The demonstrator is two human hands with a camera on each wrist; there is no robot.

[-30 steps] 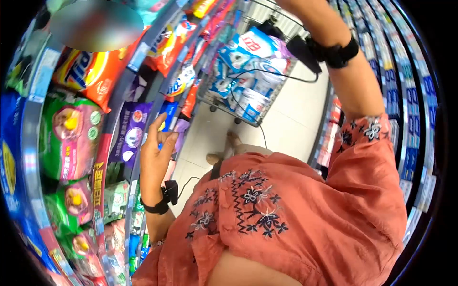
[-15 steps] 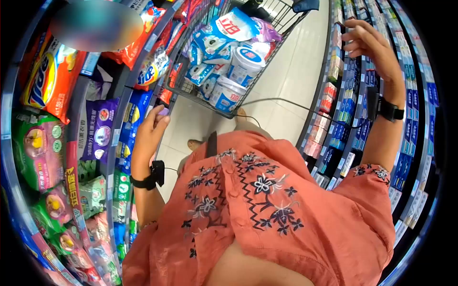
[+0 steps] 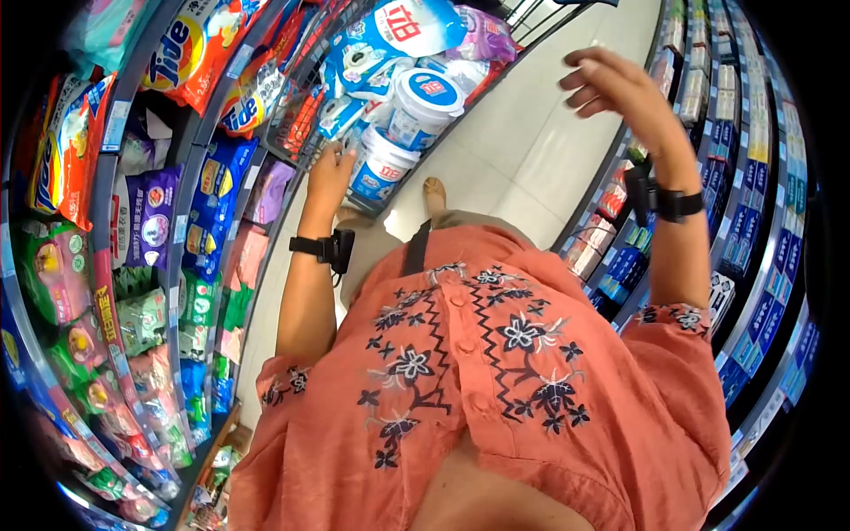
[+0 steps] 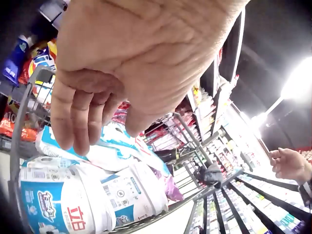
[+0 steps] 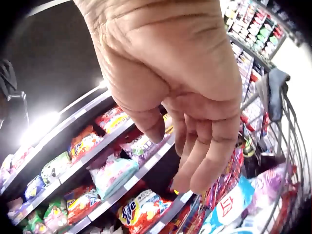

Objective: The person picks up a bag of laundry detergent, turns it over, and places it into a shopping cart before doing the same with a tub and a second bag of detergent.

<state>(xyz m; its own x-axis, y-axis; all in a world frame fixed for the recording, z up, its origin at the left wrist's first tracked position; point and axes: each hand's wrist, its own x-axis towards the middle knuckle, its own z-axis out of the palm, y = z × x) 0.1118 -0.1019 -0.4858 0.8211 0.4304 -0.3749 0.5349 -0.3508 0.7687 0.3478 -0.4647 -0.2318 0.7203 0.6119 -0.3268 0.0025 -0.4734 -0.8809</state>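
Observation:
My left hand (image 3: 329, 184) hovers at the near end of the shopping cart (image 3: 305, 146), its fingers loosely bent with nothing in them. Below it in the left wrist view stand two white-and-blue tubs (image 4: 51, 202) with red lettering. A blue-and-white bag (image 3: 403, 31) and a purple bag (image 3: 482, 37) lie behind the tubs in the cart. Out over the aisle to the right, my right hand (image 3: 627, 96) hangs in the air, fingers relaxed and holding nothing. The right wrist view has the same hand (image 5: 170, 87) with the cart's wire side beyond it.
Shelves on the left hold orange Tide bags (image 3: 199, 53), a purple bag (image 3: 150, 217) and green packs (image 3: 57, 274). Along the right run shelves (image 3: 753, 221) of small boxes. Pale floor (image 3: 522, 133) lies between. A foot (image 3: 434, 196) stands close by the cart.
My right hand, stretched past the cart's far end at first, has come back over the aisle. My left hand has moved from beside the left shelf to the cart, which now appears closer.

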